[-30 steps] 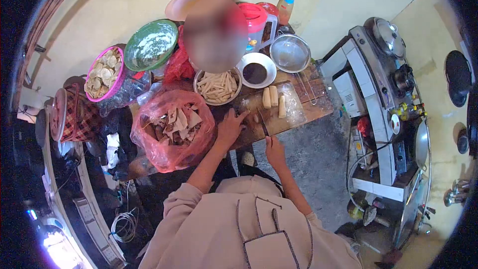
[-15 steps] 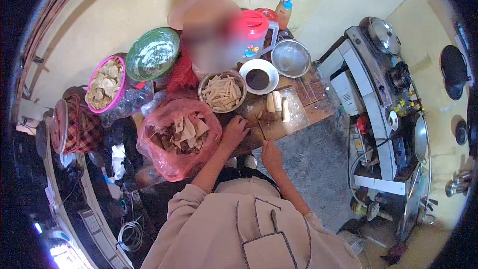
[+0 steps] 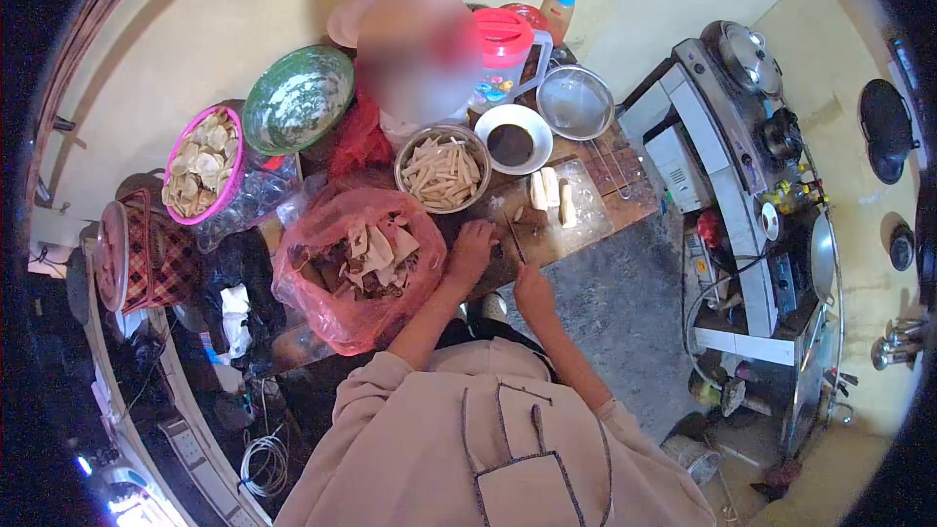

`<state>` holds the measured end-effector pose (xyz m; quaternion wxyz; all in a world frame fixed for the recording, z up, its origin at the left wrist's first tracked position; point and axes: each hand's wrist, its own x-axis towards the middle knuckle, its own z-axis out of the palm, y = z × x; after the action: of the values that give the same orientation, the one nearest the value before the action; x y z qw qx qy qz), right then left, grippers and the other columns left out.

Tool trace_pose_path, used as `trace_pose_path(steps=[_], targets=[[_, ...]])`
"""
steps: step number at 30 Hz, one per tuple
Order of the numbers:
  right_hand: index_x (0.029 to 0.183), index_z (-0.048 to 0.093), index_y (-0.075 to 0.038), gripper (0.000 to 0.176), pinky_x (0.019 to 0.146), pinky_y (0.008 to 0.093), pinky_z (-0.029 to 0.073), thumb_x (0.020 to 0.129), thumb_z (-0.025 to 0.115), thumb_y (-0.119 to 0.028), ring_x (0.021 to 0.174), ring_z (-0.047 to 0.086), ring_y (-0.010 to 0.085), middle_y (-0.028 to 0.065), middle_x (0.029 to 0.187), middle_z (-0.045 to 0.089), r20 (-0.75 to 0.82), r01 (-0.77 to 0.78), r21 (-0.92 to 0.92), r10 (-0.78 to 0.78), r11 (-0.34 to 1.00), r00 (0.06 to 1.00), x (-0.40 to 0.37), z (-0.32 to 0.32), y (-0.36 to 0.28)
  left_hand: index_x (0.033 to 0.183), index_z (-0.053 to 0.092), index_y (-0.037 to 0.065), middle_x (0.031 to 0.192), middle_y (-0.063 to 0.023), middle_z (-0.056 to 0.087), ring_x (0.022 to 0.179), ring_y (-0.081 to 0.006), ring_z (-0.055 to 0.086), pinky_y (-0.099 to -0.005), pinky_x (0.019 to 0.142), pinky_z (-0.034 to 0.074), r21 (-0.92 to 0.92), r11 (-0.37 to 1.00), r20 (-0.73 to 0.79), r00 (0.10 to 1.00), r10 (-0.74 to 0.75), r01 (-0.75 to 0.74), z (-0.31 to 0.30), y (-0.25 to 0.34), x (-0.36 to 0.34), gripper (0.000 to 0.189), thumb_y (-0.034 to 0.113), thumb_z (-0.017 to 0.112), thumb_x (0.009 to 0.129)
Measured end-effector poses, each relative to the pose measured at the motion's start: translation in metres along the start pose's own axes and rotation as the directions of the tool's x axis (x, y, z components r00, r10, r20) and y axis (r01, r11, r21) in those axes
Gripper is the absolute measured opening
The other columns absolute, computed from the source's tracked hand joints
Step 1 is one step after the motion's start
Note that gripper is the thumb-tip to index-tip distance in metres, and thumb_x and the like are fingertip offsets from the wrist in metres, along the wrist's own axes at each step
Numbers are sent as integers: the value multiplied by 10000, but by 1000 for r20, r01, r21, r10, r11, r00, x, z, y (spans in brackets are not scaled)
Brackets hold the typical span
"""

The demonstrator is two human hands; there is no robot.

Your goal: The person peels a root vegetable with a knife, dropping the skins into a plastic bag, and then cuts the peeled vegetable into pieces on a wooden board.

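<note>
My right hand (image 3: pixel 536 294) is closed round the handle of a knife (image 3: pixel 514 240), whose thin blade points away over the near left part of a cutting board (image 3: pixel 592 225). Beside it, my left hand (image 3: pixel 474 247) rests on the table at the board's left side, fingers loosely out and apparently holding nothing. Pale peeled pieces (image 3: pixel 567 206) lie on the board, with a small cut piece close to the blade. Left of my left arm sits a pink plastic bag (image 3: pixel 332 317) of peelings (image 3: pixel 375 256). A metal bowl (image 3: pixel 399 176) holds pale cut sticks (image 3: pixel 441 174).
Behind the board stand a white bowl of dark liquid (image 3: pixel 510 144), a strainer (image 3: pixel 575 102) and a red-lidded jug (image 3: pixel 505 49). Farther left are a green basin (image 3: pixel 298 101) and a pink basket of slices (image 3: pixel 204 164). A stove (image 3: pixel 720 102) stands at the right.
The knife has shifted a little, and a small cut piece now shows near its blade. My left hand's fingers are drawn in slightly. The whole view has shifted a little.
</note>
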<state>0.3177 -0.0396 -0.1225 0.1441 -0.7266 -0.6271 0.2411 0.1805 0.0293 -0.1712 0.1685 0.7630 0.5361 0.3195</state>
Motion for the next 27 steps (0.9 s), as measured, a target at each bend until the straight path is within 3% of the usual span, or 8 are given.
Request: trace_pose_path(steps=[6, 11, 15, 18, 21, 23, 25, 27], targets=[[824, 473, 30, 298, 580, 474, 451, 889, 371, -243, 668, 553, 433, 259, 732, 566, 24, 85, -20, -85, 996, 996, 19, 6, 5, 930, 523, 21, 940, -131, 534, 906, -316, 494, -385, 767, 422, 34, 999, 12, 999, 36, -36, 9, -3, 0, 228, 105, 568, 723], [838, 455, 58, 320, 565, 473, 437, 889, 375, -248, 659, 549, 427, 248, 725, 565, -256, 259, -113, -280, 959, 925, 46, 35, 9, 918, 503, 24, 875, -141, 527, 853, -325, 500, -413, 728, 413, -27, 998, -24, 999, 48, -48, 0, 5, -3, 197, 106, 549, 745], [879, 445, 37, 297, 580, 470, 423, 879, 408, -257, 708, 543, 413, 249, 776, 551, 139, -98, -86, 110, 991, 984, 6, 7, 13, 967, 485, 44, 878, -170, 529, 855, -342, 503, -440, 723, 404, 31, 981, -14, 982, -190, 190, 5, -3, 6, 207, 136, 521, 785], [888, 448, 0, 240, 618, 478, 422, 875, 417, -237, 757, 539, 407, 245, 826, 543, 138, -65, 11, 63, 998, 988, -12, -6, 23, 972, 474, 37, 842, -194, 541, 811, -374, 517, -466, 692, 403, -78, 939, -85, 936, -341, 335, 6, -7, 14, 192, 156, 482, 822], [914, 450, -21, 180, 639, 480, 424, 844, 459, -187, 772, 541, 406, 230, 865, 549, -197, 182, 125, -156, 975, 968, 10, -4, 19, 960, 472, 24, 796, -198, 555, 739, -381, 532, -461, 653, 416, -286, 886, -174, 890, -422, 364, 14, -13, 12, 193, 184, 424, 864], [929, 452, -24, 180, 642, 460, 432, 808, 491, -152, 779, 542, 398, 208, 892, 548, -216, 339, 88, -315, 937, 924, 41, -8, 9, 967, 474, 30, 751, -171, 565, 677, -336, 554, -427, 629, 435, -368, 825, -145, 850, -507, 429, 17, -13, -1, 214, 206, 381, 889], [940, 458, -26, 204, 642, 440, 438, 772, 519, -124, 782, 542, 389, 188, 910, 546, -163, 421, 48, -409, 906, 898, 64, -5, 9, 976, 481, 53, 737, -125, 558, 665, -255, 555, -382, 629, 450, -631, 440, 278, 715, -641, 640, 6, -8, -13, 236, 240, 357, 903], [947, 466, -27, 237, 637, 421, 442, 737, 542, -104, 781, 540, 379, 169, 919, 542, -45, 439, 3, -438, 899, 898, 81, 3, 18, 980, 485, 74, 727, -82, 545, 657, -187, 547, -345, 625, 457, -688, 97, 558, 610, -562, 719, -4, -4, -29, 251, 268, 342, 912]])
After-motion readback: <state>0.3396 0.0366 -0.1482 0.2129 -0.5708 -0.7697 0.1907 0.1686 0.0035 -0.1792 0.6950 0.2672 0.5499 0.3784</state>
